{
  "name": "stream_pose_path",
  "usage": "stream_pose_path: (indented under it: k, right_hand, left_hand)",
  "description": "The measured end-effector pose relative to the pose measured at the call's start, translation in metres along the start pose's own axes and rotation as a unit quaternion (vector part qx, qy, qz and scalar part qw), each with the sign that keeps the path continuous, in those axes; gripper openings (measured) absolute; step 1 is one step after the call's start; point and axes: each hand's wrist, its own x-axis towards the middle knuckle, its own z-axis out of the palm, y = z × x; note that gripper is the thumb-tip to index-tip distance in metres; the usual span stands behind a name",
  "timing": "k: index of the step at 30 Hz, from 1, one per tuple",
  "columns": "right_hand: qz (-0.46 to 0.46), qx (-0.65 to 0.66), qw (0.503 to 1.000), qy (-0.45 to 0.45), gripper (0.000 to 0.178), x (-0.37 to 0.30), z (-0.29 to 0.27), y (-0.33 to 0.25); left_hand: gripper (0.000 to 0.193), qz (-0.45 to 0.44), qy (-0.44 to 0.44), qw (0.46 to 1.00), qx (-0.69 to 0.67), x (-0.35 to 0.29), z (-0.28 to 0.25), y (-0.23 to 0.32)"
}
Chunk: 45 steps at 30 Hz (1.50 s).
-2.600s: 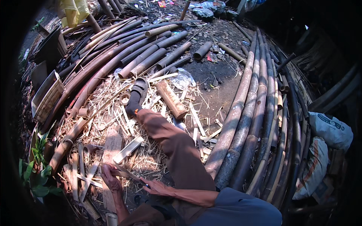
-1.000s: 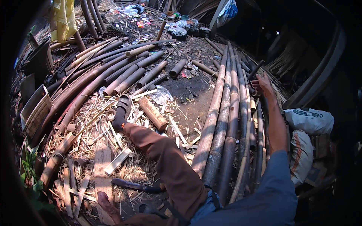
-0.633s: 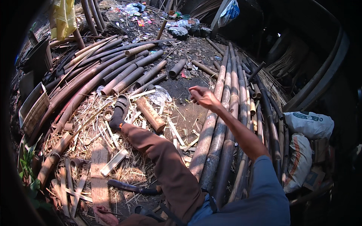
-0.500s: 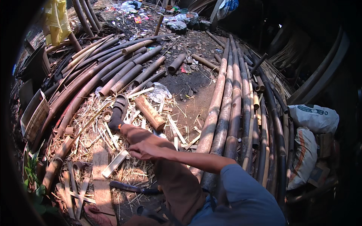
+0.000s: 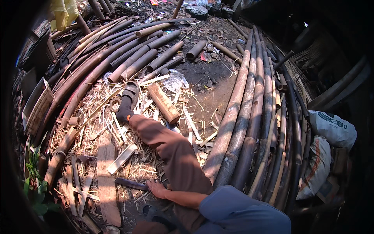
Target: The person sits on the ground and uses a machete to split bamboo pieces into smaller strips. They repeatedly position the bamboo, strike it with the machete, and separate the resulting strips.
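Observation:
My right hand (image 5: 157,189) reaches down beside my bent leg in brown trousers (image 5: 171,150). Its fingers close over the right end of a long dark blade, a machete by its shape (image 5: 131,184), which lies on the littered ground. The grip end is hidden under the hand. Left of the blade lies a flat wooden plank (image 5: 106,158), with a short pale split piece (image 5: 121,159) beside it. A thick cut bamboo section (image 5: 163,103) rests past my sandalled foot (image 5: 128,99). My left hand is out of sight.
Long bamboo poles (image 5: 237,113) run along the right. More dark poles (image 5: 93,76) are piled at the left. White sacks (image 5: 333,126) stand at the far right. Shavings (image 5: 97,105) cover the ground near my foot. A green plant (image 5: 35,167) grows at the left edge.
My right hand has dropped from above my shin to the end of the machete. My left hand, earlier at the lower left, has gone out of view.

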Motion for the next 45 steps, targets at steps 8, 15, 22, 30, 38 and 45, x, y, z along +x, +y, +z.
stream_pose_path:
  k: [8,15,22,30,38,45]
  right_hand:
    - [0.011,0.124,0.988,-0.089,0.064,-0.039,-0.044,-0.003]
    - [-0.057,0.225,0.971,-0.061,0.074,-0.071,-0.135,-0.065]
    - [-0.124,0.346,0.927,-0.073,0.064,-0.038,-0.164,-0.127]
    - [-0.049,0.461,0.868,-0.177,0.04,-0.01,-0.164,-0.183]
    - [-0.033,0.46,0.863,-0.204,0.045,-0.008,-0.165,-0.183]
    - [-0.031,0.471,0.86,-0.197,0.046,-0.013,-0.169,-0.188]
  left_hand:
    - [0.042,-0.019,-0.098,0.992,-0.072,0.023,0.017,-0.038]
    - [0.034,-0.009,-0.157,0.972,-0.175,0.042,0.074,-0.059]
    - [0.043,0.006,-0.278,0.949,-0.147,0.034,0.12,-0.094]
    - [0.04,0.047,-0.323,0.945,0.02,0.013,0.098,-0.088]
    - [0.044,0.045,-0.299,0.95,0.082,0.005,0.097,-0.107]
    - [0.043,0.061,-0.288,0.949,0.113,0.008,0.098,-0.11]
